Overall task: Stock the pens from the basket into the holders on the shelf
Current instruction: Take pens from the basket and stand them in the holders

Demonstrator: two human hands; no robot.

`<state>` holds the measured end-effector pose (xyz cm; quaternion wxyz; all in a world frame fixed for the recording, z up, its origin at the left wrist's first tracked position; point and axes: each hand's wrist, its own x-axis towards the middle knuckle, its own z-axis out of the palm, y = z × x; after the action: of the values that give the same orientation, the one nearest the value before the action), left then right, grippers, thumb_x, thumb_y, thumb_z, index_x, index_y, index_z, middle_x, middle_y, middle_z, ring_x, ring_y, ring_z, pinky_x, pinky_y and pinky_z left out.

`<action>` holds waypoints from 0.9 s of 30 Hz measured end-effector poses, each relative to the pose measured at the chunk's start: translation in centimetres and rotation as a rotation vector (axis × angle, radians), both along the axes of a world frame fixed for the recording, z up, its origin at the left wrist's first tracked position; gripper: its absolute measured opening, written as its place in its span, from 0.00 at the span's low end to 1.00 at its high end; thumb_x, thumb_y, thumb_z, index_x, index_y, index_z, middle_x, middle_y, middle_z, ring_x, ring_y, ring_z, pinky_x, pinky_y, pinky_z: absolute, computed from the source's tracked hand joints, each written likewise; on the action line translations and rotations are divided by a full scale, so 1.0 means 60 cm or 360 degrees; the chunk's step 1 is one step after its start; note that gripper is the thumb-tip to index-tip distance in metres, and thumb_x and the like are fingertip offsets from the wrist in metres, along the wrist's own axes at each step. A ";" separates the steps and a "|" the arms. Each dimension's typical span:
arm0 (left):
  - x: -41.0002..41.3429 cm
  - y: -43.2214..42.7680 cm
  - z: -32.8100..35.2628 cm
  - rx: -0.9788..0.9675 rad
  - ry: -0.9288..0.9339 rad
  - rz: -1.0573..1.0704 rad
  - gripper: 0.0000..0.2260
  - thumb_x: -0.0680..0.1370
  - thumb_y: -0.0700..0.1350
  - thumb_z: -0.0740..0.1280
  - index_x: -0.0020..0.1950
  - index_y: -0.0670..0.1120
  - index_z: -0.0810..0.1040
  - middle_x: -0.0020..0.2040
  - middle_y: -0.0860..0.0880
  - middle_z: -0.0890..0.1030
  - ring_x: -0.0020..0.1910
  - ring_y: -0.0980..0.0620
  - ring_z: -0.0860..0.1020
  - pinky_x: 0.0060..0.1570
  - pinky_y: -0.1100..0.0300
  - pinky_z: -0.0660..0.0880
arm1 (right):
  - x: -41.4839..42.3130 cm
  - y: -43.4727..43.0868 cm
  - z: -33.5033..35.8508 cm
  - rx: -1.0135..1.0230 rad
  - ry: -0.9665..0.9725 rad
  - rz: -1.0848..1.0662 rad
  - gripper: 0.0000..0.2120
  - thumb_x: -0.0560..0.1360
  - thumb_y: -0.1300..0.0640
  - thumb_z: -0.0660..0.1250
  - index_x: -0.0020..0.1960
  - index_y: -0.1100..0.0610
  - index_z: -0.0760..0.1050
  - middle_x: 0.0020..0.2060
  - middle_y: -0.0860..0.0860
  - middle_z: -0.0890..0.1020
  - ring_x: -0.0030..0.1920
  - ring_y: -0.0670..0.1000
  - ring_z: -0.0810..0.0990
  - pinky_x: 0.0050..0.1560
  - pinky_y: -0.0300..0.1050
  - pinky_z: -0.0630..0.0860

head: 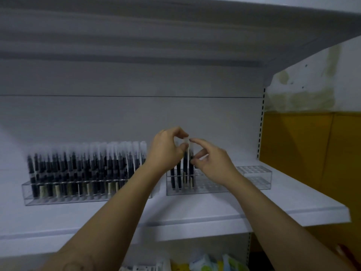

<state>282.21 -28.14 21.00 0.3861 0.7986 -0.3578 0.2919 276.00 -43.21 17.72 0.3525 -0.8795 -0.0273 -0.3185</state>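
Two clear plastic pen holders stand on the white shelf (pixel 195 212). The left holder (pixel 58 198) is packed with several dark pens in clear sleeves. The right holder (pixel 254 178) has a few dark pens (pixel 178 177) at its left end, and the other slots are bare. My left hand (pixel 166 151) pinches the top of a sleeved pen (pixel 186 153) standing in the right holder. My right hand (pixel 211 163) touches the same pen from the right, thumb and fingers curled around it. The basket is out of view.
Another white shelf (pixel 175 26) hangs close overhead. The shelf upright with slots (pixel 260 124) marks the right end, with a yellow and stained white wall (pixel 302 143) beyond. Coloured packets (pixel 205 264) lie on the shelf below.
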 end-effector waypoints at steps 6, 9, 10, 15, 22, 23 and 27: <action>0.004 -0.001 0.003 -0.0120 0.0153 0.0014 0.05 0.76 0.47 0.69 0.52 0.51 0.80 0.52 0.55 0.82 0.41 0.52 0.80 0.47 0.55 0.78 | -0.004 -0.002 -0.006 -0.0132 0.0086 0.0001 0.31 0.75 0.57 0.68 0.71 0.34 0.63 0.40 0.42 0.81 0.38 0.41 0.81 0.41 0.34 0.74; 0.001 0.000 0.005 -0.0078 0.0137 0.0000 0.05 0.77 0.46 0.68 0.53 0.50 0.80 0.52 0.53 0.82 0.42 0.52 0.80 0.48 0.56 0.78 | -0.006 -0.003 -0.008 -0.0113 0.0069 -0.0023 0.31 0.76 0.59 0.66 0.72 0.35 0.62 0.40 0.43 0.81 0.39 0.44 0.82 0.44 0.37 0.77; 0.000 0.001 0.007 -0.0055 0.0137 0.0005 0.06 0.77 0.46 0.68 0.53 0.50 0.80 0.52 0.53 0.82 0.43 0.52 0.80 0.48 0.55 0.78 | -0.007 -0.003 -0.009 -0.0089 0.0070 -0.0029 0.32 0.76 0.60 0.66 0.73 0.35 0.62 0.41 0.44 0.81 0.40 0.46 0.82 0.44 0.37 0.78; -0.005 -0.004 0.015 0.0218 0.0195 0.0093 0.06 0.78 0.46 0.67 0.53 0.51 0.80 0.56 0.50 0.81 0.45 0.51 0.79 0.45 0.59 0.75 | -0.022 -0.001 -0.008 0.0007 0.0142 -0.0032 0.33 0.76 0.61 0.66 0.75 0.38 0.60 0.43 0.49 0.82 0.43 0.47 0.82 0.38 0.26 0.70; -0.025 0.011 -0.017 0.0363 -0.0092 0.0142 0.20 0.77 0.44 0.67 0.69 0.48 0.73 0.68 0.48 0.74 0.64 0.47 0.73 0.65 0.53 0.68 | -0.041 0.012 -0.001 -0.0129 0.0211 -0.0080 0.37 0.75 0.58 0.69 0.77 0.39 0.54 0.55 0.51 0.77 0.47 0.49 0.79 0.50 0.37 0.72; -0.029 0.017 -0.019 0.0363 -0.0118 0.0166 0.22 0.77 0.45 0.67 0.71 0.49 0.70 0.70 0.48 0.72 0.67 0.47 0.70 0.67 0.52 0.67 | -0.045 0.012 0.001 -0.0193 0.0203 -0.0120 0.38 0.75 0.57 0.70 0.77 0.40 0.54 0.59 0.51 0.77 0.51 0.50 0.78 0.53 0.40 0.72; -0.057 0.043 -0.035 0.0332 -0.0246 0.0243 0.23 0.77 0.48 0.68 0.72 0.49 0.69 0.71 0.49 0.71 0.70 0.48 0.66 0.69 0.53 0.62 | -0.070 0.016 0.012 -0.0457 0.0107 -0.0295 0.36 0.75 0.53 0.70 0.77 0.44 0.56 0.67 0.51 0.72 0.64 0.52 0.72 0.62 0.45 0.70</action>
<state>278.78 -25.54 18.89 0.2489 0.8344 -0.3530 0.3424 271.79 -42.25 18.43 0.1931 -0.9297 0.0205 -0.3129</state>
